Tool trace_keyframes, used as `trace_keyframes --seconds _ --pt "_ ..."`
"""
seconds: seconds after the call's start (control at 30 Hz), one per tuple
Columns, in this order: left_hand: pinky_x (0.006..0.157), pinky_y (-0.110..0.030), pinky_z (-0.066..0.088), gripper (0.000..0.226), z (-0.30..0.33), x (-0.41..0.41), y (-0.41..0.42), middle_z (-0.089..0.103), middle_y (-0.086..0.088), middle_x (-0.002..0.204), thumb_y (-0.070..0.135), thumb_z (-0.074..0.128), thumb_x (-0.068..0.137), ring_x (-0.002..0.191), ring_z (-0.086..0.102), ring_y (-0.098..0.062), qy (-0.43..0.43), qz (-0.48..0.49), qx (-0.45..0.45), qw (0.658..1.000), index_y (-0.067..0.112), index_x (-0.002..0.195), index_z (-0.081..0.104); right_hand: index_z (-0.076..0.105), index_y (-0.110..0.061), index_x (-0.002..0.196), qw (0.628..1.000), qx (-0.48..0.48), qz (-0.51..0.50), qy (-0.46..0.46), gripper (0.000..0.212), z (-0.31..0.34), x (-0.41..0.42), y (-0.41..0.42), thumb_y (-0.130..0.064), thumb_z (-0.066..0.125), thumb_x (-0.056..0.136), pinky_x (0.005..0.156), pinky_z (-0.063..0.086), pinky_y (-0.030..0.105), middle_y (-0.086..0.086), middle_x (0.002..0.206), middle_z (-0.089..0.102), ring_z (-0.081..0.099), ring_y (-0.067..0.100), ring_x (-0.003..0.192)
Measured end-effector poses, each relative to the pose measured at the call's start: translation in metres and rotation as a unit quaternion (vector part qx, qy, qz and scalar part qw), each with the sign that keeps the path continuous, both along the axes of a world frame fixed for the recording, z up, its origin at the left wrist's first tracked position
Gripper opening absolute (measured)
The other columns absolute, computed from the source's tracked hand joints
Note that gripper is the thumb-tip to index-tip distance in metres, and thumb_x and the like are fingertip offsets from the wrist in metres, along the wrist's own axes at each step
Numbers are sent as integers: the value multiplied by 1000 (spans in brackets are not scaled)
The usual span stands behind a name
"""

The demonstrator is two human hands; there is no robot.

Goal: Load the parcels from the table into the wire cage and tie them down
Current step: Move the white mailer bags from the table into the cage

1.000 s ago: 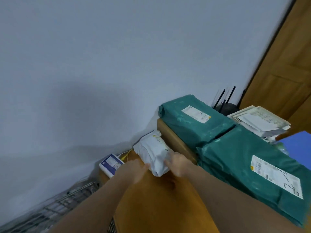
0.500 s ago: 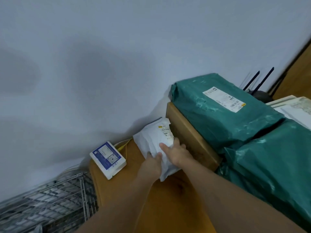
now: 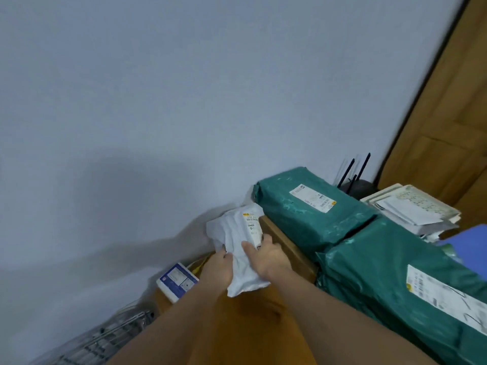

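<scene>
The left hand [image 3: 218, 270] and the right hand [image 3: 268, 256] both grip the white parcel [image 3: 238, 248], fingers curled on its two sides. It seems lifted just above the worktop [image 3: 247, 327]; its long axis points away, toward the wall [image 3: 184, 101]. Beside it lie two green parcels [image 3: 313, 222].

green parcels [image 3: 313, 219] 2 | white parcel [image 3: 238, 248] 1 | wire cage [image 3: 105, 338] 1 | hands [image 3: 268, 259] 2
</scene>
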State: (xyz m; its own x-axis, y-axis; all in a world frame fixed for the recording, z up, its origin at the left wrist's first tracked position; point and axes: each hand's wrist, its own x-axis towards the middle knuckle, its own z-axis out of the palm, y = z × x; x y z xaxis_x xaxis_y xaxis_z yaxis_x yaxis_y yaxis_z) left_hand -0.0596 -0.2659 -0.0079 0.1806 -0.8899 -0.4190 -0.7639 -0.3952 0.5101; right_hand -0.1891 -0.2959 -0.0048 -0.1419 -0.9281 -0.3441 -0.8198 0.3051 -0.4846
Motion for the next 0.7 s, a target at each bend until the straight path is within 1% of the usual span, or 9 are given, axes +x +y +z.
trace_keyframes --seconds 0.13,0.2,0.27,0.33,0.37,0.5,0.53,0.63,0.7 --pt "96 -49 55 37 92 23 20 63 -21 128 25 42 106 115 63 -37 174 51 -71 981 0 129 57 27 -13 150 999 -41 2 10 84 105 10 27 -72 37 91 101 48 49 17 144 48 54 36 125" --pt "79 -43 63 27 148 35 35 68 -15 112 25 46 105 97 70 -29 180 27 -84 980 6 111 64 32 -10 148 998 -67 -4 17 87 157 16 45 -74 37 89 98 49 46 16 142 52 56 36 122" --pt "66 -40 64 26 200 48 56 68 -14 95 24 44 105 82 70 -26 171 17 -96 980 13 92 63 43 -7 140 996 -91 -2 4 90 202 22 67 -78 37 85 86 51 42 15 130 60 61 33 105" --pt "69 -51 63 30 243 64 80 69 -20 98 26 40 104 86 71 -36 185 17 -123 975 10 97 64 55 -7 124 993 -114 4 -23 88 237 32 89 -82 38 80 72 48 37 12 112 66 60 28 85" --pt "70 -55 63 31 261 71 91 69 -21 102 26 39 104 89 71 -40 177 16 -137 974 8 102 65 57 -9 119 992 -123 6 -36 89 252 38 100 -84 39 76 71 46 37 11 112 67 60 27 85" --pt "69 -57 62 32 295 105 134 66 -24 97 24 38 102 90 71 -45 179 13 -173 968 6 105 64 49 -6 140 988 -117 6 -102 107 284 67 141 -86 44 69 95 47 43 18 134 57 55 34 116" --pt "69 -56 62 31 297 115 143 66 -24 93 23 38 102 88 72 -45 182 17 -175 967 6 102 64 48 -7 141 985 -111 7 -130 107 286 76 151 -85 48 69 94 48 43 17 134 56 54 34 117" --pt "69 -57 62 31 293 152 175 66 -24 89 22 39 100 85 73 -45 187 28 -182 965 6 94 65 55 -14 130 972 -87 11 -219 86 283 108 183 -76 61 70 60 43 31 0 100 60 58 17 85" --pt "69 -55 63 33 282 184 200 68 -24 90 24 39 101 83 73 -43 180 44 -192 964 7 89 65 57 -18 121 967 -84 38 -237 70 274 137 204 -70 64 74 56 39 28 -6 91 59 57 11 79"
